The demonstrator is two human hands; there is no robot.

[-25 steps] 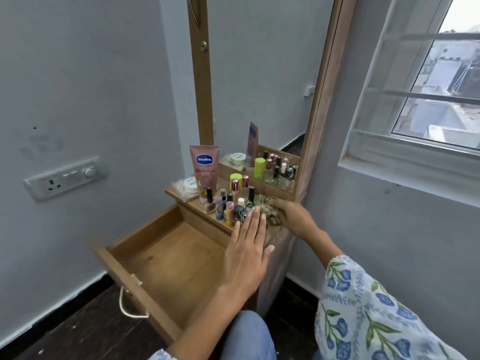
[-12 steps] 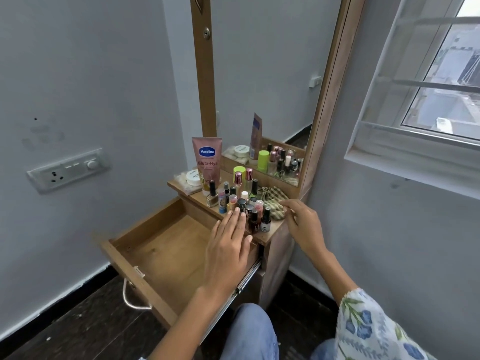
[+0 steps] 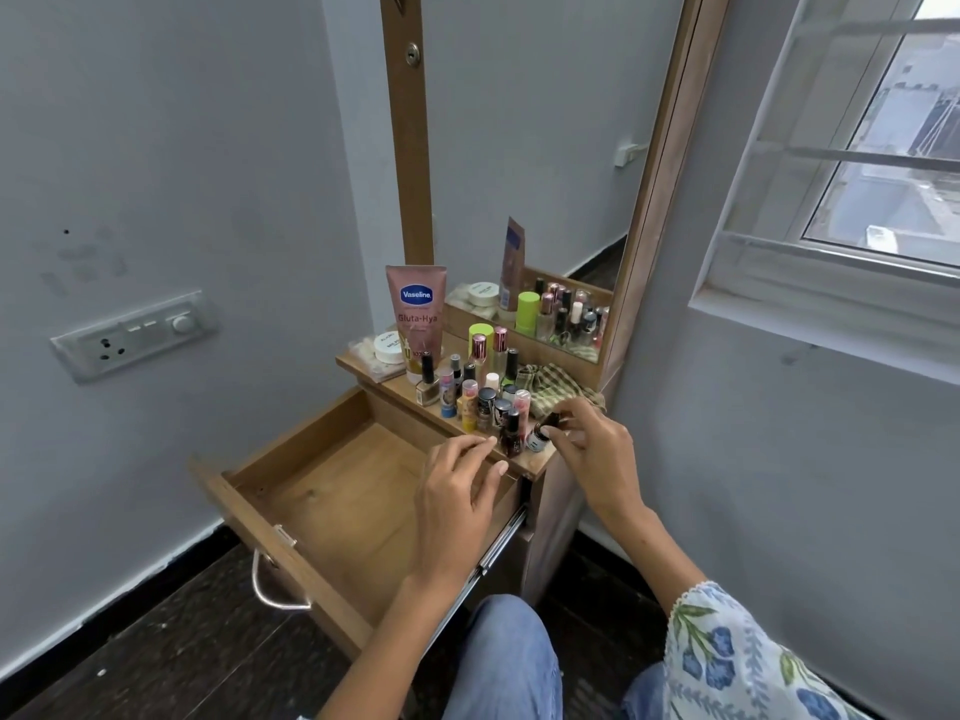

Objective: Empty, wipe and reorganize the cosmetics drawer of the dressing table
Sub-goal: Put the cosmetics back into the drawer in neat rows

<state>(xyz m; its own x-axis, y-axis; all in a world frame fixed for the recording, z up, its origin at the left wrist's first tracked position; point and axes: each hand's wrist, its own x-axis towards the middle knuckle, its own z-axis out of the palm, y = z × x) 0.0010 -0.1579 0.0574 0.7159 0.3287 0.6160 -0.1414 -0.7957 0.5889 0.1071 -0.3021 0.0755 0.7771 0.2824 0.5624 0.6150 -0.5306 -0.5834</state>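
Observation:
The wooden drawer [image 3: 337,491] of the dressing table stands pulled out with nothing inside. On the narrow tabletop [image 3: 537,464] above it stand several small cosmetic bottles [image 3: 480,402], a pink lotion tube [image 3: 416,314] and a green-checked cloth [image 3: 550,389]. My right hand [image 3: 592,449] pinches a small dark bottle with a white label [image 3: 543,432] at the table's front right corner. My left hand [image 3: 460,491] hovers over the drawer's right side, fingers curled loosely, fingertips near the table edge, holding nothing.
A mirror [image 3: 524,148] in a wooden frame rises behind the table and reflects the bottles. A switch panel [image 3: 135,335] is on the left wall, a window [image 3: 857,148] on the right. A metal handle [image 3: 275,584] hangs from the drawer front; my knees are below.
My right hand left the checked cloth and took hold of the small dark bottle at the front corner. My left hand drew back from the bottles toward the drawer and curled its fingers.

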